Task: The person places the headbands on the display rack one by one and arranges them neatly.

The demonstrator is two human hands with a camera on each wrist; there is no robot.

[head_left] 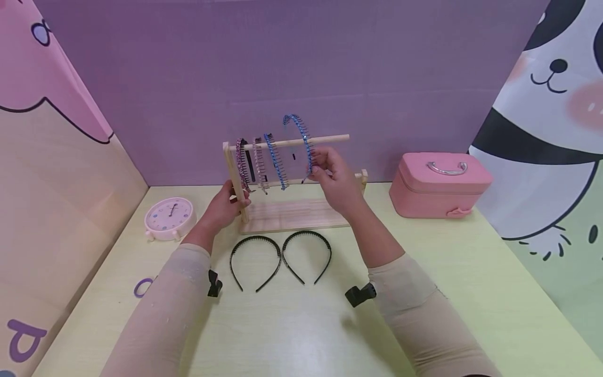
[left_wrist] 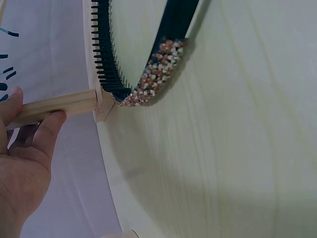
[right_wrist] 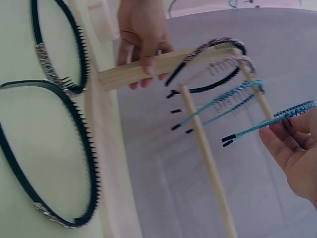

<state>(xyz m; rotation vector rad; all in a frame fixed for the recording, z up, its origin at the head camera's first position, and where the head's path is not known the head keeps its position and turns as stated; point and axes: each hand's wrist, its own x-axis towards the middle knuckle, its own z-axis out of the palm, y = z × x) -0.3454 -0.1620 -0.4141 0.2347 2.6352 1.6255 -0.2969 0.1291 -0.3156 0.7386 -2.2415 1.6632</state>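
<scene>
My left hand (head_left: 225, 207) grips the left post of a wooden rack (left_wrist: 59, 106). With thumb and fingers, my right hand (head_left: 340, 182) pinches a blue beaded headband (head_left: 306, 137), whose arch loops over the rack's upper bar (head_left: 333, 139). In the right wrist view, the black tips of this headband (right_wrist: 252, 131) stick out past the fingers. Left of it on the same bar hang another blue headband (head_left: 275, 159), a light pink headband (head_left: 258, 161) and a dark headband with pinkish beads (head_left: 241, 163). Two black toothed headbands (head_left: 256, 238) (right_wrist: 94, 163) lie on the table before the rack.
A pink round clock (head_left: 169, 215) lies left of the rack. The pink case (head_left: 440, 186) with a silver handle stands to the right. A purple ring-shaped item (head_left: 142, 287) sits near my left sleeve. Behind the table (head_left: 292, 335) rises a purple backdrop (head_left: 301, 63).
</scene>
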